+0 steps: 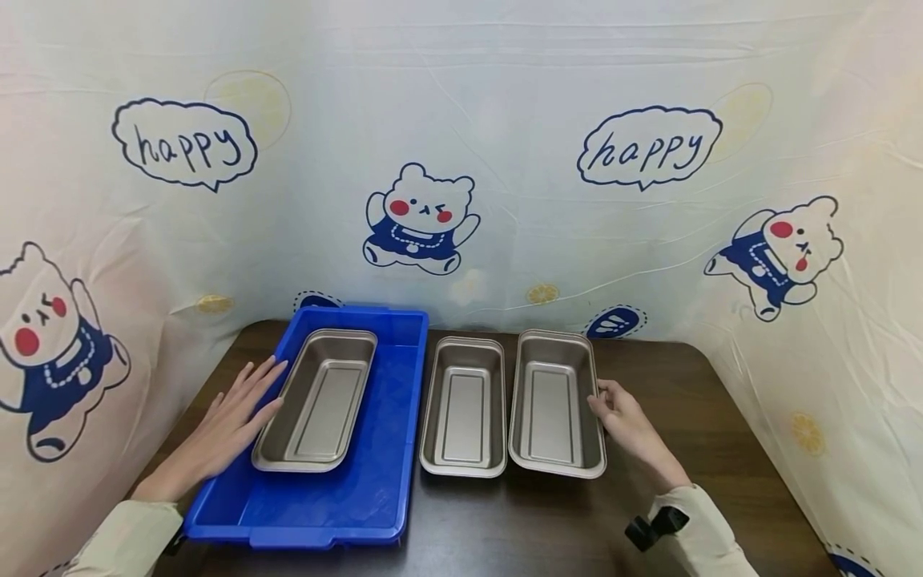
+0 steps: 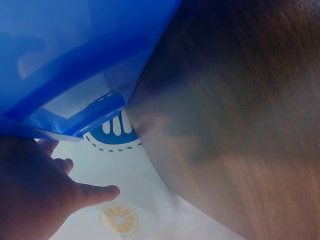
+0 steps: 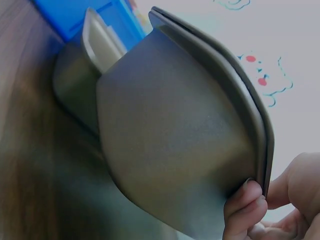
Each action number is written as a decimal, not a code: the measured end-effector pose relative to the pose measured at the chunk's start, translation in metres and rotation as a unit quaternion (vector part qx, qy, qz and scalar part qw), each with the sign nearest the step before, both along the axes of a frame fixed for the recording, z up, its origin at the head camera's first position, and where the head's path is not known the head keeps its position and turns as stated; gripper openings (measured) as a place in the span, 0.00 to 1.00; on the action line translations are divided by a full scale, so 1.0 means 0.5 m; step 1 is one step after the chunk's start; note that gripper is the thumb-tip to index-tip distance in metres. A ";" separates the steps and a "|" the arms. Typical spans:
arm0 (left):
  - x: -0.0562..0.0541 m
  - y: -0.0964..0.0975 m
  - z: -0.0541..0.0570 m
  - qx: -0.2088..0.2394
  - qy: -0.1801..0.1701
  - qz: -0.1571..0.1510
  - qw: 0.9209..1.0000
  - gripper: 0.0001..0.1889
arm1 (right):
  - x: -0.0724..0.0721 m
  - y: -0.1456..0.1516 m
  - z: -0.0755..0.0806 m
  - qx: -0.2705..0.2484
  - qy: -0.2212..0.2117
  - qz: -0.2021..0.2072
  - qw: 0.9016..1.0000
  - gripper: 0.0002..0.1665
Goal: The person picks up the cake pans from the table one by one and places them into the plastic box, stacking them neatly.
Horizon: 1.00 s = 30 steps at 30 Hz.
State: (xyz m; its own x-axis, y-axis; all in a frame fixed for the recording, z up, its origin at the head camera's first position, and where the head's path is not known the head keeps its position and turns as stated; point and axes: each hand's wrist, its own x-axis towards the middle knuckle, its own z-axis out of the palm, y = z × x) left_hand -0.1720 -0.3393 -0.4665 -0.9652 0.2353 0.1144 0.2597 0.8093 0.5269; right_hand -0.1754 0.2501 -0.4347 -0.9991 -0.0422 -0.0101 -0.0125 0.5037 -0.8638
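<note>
On the right in the head view, my right hand [image 1: 629, 421] pinches the right rim of a metallic loaf pan [image 1: 551, 409] between thumb and fingers. From the right wrist, this pan [image 3: 165, 120] shows its side wall and a doubled rim edge, the fingertips curled under that rim. A second loaf pan [image 1: 465, 417] stands close to its left. A third loaf pan [image 1: 328, 413] lies slightly slanted inside a blue tray [image 1: 382, 457]. My left hand [image 1: 229, 425] lies over the tray's left edge, fingers extended beside the third pan.
Brown wood-grain tabletop [image 1: 490, 529] runs under the tray and pans, with rounded far corners. A pale printed curtain [image 1: 519, 224] closes off the back and both sides. A black strap device [image 1: 656, 527] sits on the right sleeve.
</note>
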 end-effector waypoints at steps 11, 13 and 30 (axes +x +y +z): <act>0.000 0.001 0.000 0.001 -0.002 -0.001 1.000 0.36 | -0.008 -0.044 0.056 -0.032 -0.009 0.013 0.999 0.27; -0.001 0.002 0.000 0.001 -0.002 -0.002 1.000 0.36 | -0.012 -0.056 0.062 -0.043 -0.010 0.017 0.999 0.27; -0.001 -0.002 0.002 0.001 0.003 -0.004 1.000 0.36 | -0.049 -0.180 0.116 -0.083 0.002 0.032 0.996 0.24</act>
